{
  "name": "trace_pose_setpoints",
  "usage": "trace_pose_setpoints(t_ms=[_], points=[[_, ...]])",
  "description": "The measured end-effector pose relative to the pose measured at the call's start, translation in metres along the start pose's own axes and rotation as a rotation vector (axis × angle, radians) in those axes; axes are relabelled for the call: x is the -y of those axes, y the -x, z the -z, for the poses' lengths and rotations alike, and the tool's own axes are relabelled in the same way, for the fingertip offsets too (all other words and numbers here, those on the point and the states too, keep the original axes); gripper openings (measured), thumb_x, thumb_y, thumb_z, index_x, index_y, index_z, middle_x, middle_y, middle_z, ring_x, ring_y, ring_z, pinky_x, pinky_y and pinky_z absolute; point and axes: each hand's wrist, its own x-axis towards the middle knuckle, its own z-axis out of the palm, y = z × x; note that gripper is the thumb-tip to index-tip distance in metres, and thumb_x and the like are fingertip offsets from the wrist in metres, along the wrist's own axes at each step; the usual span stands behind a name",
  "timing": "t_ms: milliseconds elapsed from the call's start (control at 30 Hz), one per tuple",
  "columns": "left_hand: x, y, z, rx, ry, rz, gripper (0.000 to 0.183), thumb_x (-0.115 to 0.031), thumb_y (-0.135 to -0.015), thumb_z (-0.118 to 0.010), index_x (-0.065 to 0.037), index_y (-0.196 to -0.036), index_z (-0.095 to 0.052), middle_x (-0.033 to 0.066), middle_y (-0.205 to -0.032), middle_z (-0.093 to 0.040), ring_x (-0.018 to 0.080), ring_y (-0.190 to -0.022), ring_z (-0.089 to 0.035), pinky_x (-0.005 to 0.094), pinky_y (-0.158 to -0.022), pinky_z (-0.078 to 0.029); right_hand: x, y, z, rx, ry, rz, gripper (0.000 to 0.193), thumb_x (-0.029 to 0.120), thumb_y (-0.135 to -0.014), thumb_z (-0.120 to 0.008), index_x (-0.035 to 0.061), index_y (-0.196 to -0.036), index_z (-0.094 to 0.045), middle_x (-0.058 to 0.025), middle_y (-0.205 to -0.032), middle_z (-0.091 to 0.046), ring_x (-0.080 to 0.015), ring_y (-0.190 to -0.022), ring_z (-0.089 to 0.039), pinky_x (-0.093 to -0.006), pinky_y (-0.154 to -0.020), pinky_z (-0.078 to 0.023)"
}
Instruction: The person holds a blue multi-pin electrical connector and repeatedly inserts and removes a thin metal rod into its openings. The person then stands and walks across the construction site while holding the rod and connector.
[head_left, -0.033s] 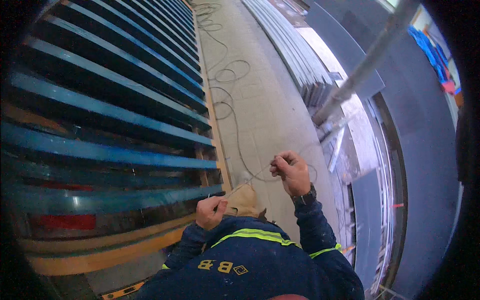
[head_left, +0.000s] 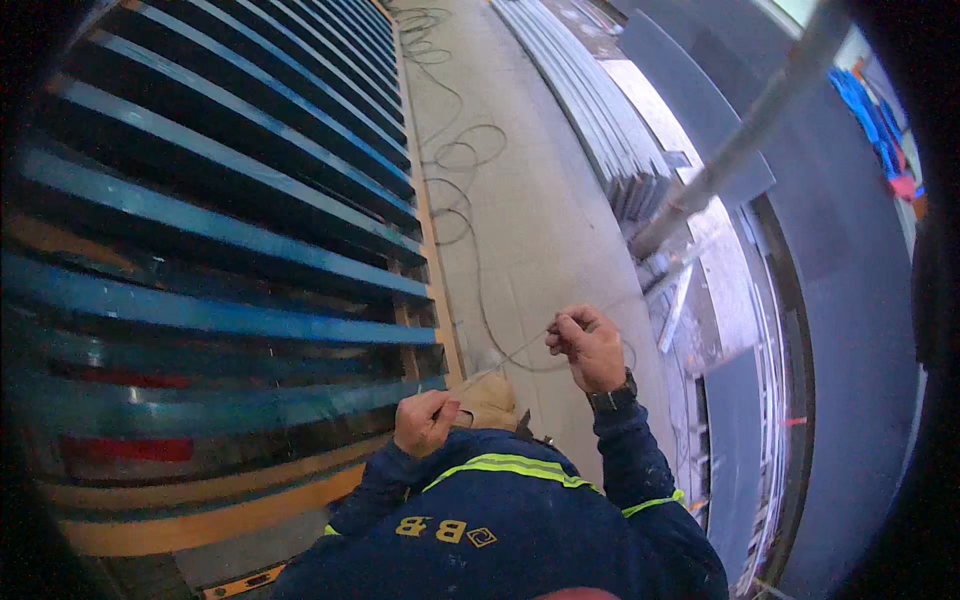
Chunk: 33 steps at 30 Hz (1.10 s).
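A thin, pale strand [head_left: 525,346], string or wire, runs slantwise between my two hands in front of my body. My right hand [head_left: 588,350], with a dark watch on its wrist, pinches the upper end between thumb and fingers. Lower and to the left, my left hand [head_left: 425,422] is closed with thumb against forefinger, where the strand's other end seems to go; that end is hard to make out. Just beyond the left hand shows a tan, rounded shape [head_left: 490,400], partly hidden by my dark sleeve and jacket.
On the left stands a large wooden-edged frame with blue slats [head_left: 230,235]. A dark cable [head_left: 478,275] lies in loops along the pale floor. To the right are stacked grey profiles [head_left: 590,110], a slanting metal pole [head_left: 720,155] and dark panels. A yellow spirit level [head_left: 245,583] lies lower left.
The view has shifted slightly, so the surroundings and both hands sit a little differently in the picture. Both hands keep their closed grips and nearly the same pose.
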Motion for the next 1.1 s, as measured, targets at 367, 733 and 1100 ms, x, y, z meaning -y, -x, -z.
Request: trace_pose_setpoints(t_ms=[367,733,1100], points=[[0.028,-0.304,-0.018,0.284,0.082,0.044,0.023,-0.022,-0.091,-0.062,-0.001,-0.085,-0.069,0.0175,-0.071,-0.064,0.0318,-0.060,-0.063,0.0395,-0.055,-0.047,0.067,-0.232,0.079,-0.070,-0.228,-0.046,0.014,0.013,-0.093,-0.061,-0.0013,-0.096,-0.059,-0.0132,-0.087,-0.065,-0.0199,-0.069,-0.064,-0.0311,-0.061,-0.051],[0.057,-0.620,-0.071,0.241,-0.039,-0.018,0.021,-0.017,-0.091,-0.059,0.000,-0.083,-0.067,0.0181,-0.066,-0.061,0.0282,-0.057,-0.060,0.0393,-0.053,-0.043,0.221,-0.527,0.141,0.059,0.532,0.052,0.025,0.025,-0.086,-0.064,-0.0004,-0.086,-0.067,-0.0080,-0.072,-0.068,-0.0146,-0.062,-0.064,-0.0297,-0.058,-0.052],[0.109,-0.969,-0.072,0.404,-0.092,-0.125,0.018,-0.015,-0.095,-0.056,-0.003,-0.102,-0.067,0.0078,-0.064,-0.058,0.0173,-0.054,-0.052,0.0324,-0.050,-0.039,0.362,-0.817,0.110,-0.014,0.077,0.174,0.016,0.017,-0.087,-0.064,0.0014,-0.091,-0.065,-0.0054,-0.075,-0.066,-0.0119,-0.065,-0.064,-0.0273,-0.058,-0.053]])
